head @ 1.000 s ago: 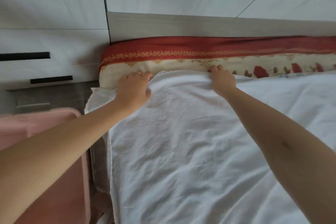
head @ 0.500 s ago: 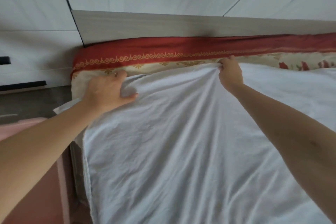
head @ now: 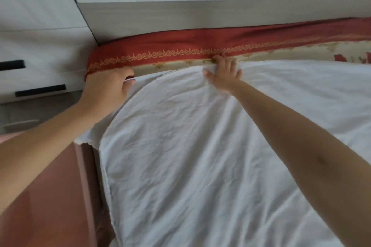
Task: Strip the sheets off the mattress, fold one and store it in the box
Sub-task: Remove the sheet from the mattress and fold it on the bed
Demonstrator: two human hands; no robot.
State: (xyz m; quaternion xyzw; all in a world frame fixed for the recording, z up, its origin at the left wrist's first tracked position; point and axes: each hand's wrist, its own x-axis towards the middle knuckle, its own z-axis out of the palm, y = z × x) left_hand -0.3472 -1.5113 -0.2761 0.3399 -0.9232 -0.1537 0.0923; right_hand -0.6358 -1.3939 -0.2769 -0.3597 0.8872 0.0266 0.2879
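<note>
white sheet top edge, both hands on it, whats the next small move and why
Probably draw the white sheet toward you, off the red patterned sheet: the left hand and right hand both grip its top edge, already bunched and loose near the headboard.

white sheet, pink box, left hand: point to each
white sheet point(head: 200, 156): head view, wrinkled middle
pink box point(head: 52, 206): head view, bare pink surface
left hand point(head: 104, 90): head view, back of hand

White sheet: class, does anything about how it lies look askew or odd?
Yes. The white sheet is bunched along its top edge at the left hand and right hand, baring the red patterned sheet beneath; its left corner hangs off the bed.
</note>
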